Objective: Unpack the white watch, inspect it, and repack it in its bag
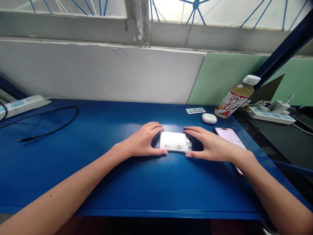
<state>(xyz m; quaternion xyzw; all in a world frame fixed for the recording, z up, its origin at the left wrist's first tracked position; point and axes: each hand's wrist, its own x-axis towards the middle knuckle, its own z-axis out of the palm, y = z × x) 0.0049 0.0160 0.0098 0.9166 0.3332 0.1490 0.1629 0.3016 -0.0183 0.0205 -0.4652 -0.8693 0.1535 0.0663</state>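
Note:
A small flat white box point(174, 141) in a clear plastic wrapper lies on the blue desk in front of me, with faint print and a square code on its top face. My left hand point(149, 140) is curved around its left end, fingers at the far edge and thumb at the near edge. The right end, where the wrapper looks crinkled, sits between the fingers and thumb of my right hand point(205, 143). A phone point(228, 133) with a lit screen lies partly hidden under my right forearm.
Behind the phone are a white earbud case point(209, 118) and a small printed card point(195, 110). A drink bottle point(236, 98) leans at the back right, near a power strip point(271, 115). At left lie a black cable point(56, 129) and another power strip point(24, 103).

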